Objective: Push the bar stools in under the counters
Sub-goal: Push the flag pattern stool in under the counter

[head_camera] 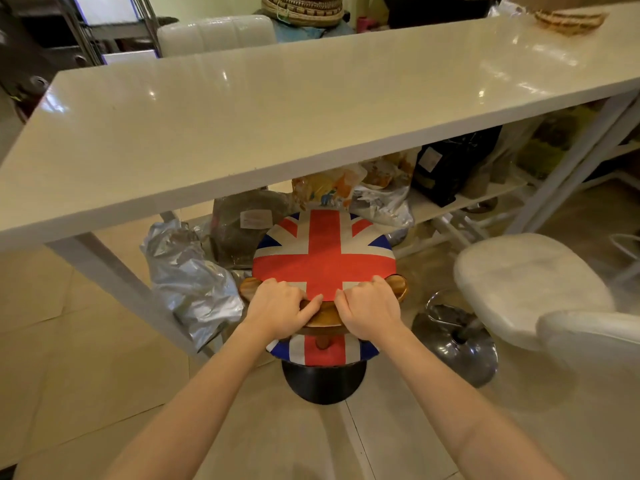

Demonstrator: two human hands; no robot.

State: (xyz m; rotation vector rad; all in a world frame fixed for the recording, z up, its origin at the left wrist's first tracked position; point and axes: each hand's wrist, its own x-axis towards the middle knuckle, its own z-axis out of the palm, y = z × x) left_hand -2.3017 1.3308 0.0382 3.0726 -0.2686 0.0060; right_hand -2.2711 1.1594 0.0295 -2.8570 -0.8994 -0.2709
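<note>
A bar stool with a round flag-print seat (322,254) and a curved wooden backrest (325,315) stands in front of the long white counter (242,126). Its seat's far edge lies just under the counter's front edge. My left hand (277,308) and my right hand (370,310) grip the wooden backrest side by side, fingers curled over its top onto the seat. Below, the stool's black base (323,382) rests on the tiled floor. A white padded bar stool (533,285) with a chrome base (457,344) stands to the right, outside the counter.
Silver foil bags (194,271), a brown sack (242,226) and other packages crowd the floor and low shelf (460,199) under the counter behind the stool. Another white stool (214,34) stands beyond the counter. A woven basket (568,17) sits on the counter's far right.
</note>
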